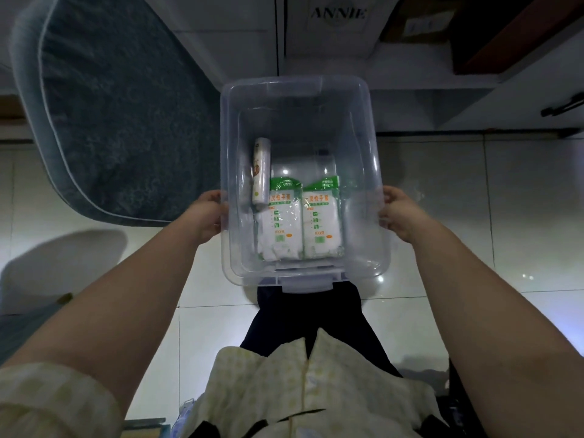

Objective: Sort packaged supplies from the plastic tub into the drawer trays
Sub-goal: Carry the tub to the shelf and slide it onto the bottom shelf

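Note:
I hold a clear plastic tub [297,86] in front of me above the tiled floor. My left hand [207,216] grips its left rim and my right hand [399,214] grips its right rim. Inside, two white and green packets lie side by side on the bottom: the left packet [279,222] and the right packet [322,221]. A white roll [260,170] lies along the tub's left wall, just beyond the left packet. No drawer trays are in view.
A grey-blue padded cushion [110,105] fills the upper left. White cabinet fronts [426,99] with a dark handle [562,105] stand behind the tub. A white chair seat [60,267] is at the lower left. Glossy tiles cover the floor.

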The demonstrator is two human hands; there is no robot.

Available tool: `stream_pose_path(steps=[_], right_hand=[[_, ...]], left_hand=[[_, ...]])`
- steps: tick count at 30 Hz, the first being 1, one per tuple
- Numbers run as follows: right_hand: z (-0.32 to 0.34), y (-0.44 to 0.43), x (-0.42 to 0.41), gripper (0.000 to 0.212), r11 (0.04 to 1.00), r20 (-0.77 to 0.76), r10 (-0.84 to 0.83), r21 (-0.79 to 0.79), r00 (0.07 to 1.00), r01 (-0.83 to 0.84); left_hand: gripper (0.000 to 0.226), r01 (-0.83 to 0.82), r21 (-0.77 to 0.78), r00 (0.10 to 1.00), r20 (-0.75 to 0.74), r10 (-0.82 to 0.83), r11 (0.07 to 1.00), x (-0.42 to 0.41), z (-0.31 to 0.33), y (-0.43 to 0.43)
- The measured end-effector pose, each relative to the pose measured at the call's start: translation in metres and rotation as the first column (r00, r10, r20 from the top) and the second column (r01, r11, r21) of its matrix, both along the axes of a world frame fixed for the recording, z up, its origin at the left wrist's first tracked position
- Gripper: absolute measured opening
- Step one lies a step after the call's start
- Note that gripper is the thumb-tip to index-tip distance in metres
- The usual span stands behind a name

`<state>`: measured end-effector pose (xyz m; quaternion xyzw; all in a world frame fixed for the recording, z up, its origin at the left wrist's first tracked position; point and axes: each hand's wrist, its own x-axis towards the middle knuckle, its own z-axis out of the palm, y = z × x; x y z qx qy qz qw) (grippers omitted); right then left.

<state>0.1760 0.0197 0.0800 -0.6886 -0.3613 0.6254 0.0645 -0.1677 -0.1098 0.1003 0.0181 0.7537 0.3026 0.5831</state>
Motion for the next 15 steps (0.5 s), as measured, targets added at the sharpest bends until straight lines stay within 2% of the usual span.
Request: stream_pose_path(steps=[7,12,15], right_hand=[[0.057,-0.026,0.039,0.051,0.995,-0.122,-0.064,0.068,0.991,0.072],[0.097,-0.053,0.072,0.053,0.949,-0.158,-0.243,0.168,0.957,0.268],[0.126,-0.065,0.096,0.048,0.884,-0.188,-0.352,0.254,0.917,0.392]], left_hand=[[0.032,0.087,0.071,0.995,0.034,-0.09,0.994,0.021,0.037,-0.002],[0.027,0.179,0.164,0.983,-0.071,-0.17,0.97,0.044,0.063,0.027],[0.021,0.239,0.274,0.971,-0.049,-0.235,0.932,0.06,0.081,0.061]])
